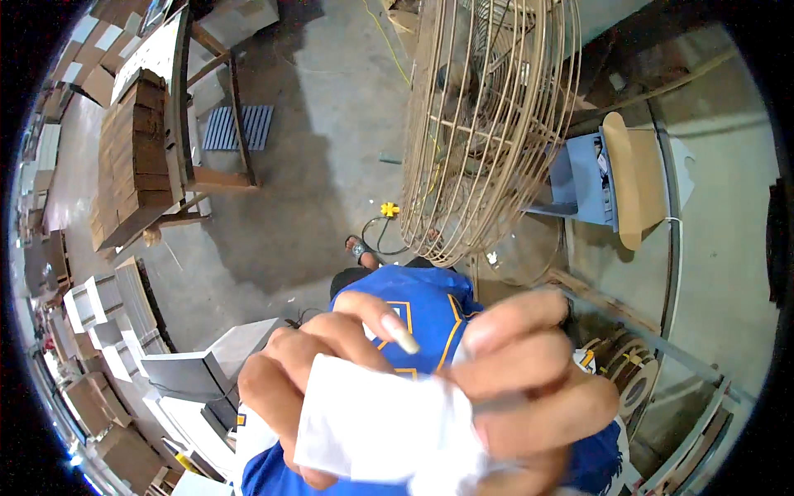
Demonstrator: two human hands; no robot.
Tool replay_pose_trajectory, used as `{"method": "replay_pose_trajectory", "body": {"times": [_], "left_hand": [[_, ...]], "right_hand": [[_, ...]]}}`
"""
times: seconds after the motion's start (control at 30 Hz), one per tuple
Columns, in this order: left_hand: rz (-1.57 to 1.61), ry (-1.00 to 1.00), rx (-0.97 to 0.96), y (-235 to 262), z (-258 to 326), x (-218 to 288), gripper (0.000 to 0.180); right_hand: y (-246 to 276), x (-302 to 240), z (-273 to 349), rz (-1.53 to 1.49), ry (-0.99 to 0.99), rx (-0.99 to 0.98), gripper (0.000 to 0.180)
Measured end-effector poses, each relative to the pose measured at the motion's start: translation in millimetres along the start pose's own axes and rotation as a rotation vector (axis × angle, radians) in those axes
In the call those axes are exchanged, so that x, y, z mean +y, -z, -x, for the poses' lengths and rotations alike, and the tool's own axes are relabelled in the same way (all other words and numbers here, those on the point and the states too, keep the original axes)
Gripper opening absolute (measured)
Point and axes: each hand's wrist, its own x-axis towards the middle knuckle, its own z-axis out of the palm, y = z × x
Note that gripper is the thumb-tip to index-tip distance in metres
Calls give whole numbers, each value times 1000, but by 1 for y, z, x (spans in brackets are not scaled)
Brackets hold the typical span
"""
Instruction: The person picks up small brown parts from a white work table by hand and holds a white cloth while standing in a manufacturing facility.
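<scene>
A small white sheet, paper or thin cloth, is held up close in front of my blue shirt. Its left part looks flat and folded, while the right end is crumpled and blurred. My left hand is closed on the sheet's upper left side, with fingers bent behind it and one finger sticking out above. My right hand is curled at the crumpled end and smeared by motion. Its fingertips press on the white sheet, though the exact grip is partly hidden.
A large caged fan stands just ahead. Beyond my feet lies a yellow power socket with a black cord. Stacked brown cardboard sits on a table at left. A blue box is at right, and tape rolls are nearer.
</scene>
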Motion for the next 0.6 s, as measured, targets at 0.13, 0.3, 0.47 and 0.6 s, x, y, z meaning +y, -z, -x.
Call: {"method": "replay_pose_trajectory", "body": {"times": [0.13, 0.3, 0.47, 0.6], "left_hand": [[187, 109, -167, 29, -7, -29, 35], [276, 501, 67, 48, -8, -36, 70], [275, 530, 103, 43, -12, -40, 68], [265, 520, 97, 43, -17, -41, 69]], "right_hand": [[37, 23, -12, -315, -746, -334, 40], [57, 54, 4, -704, -1397, 37, 51], [58, 59, 3, -742, -1379, 27, 54], [60, 54, -4, -765, -1352, 27, 55]]}}
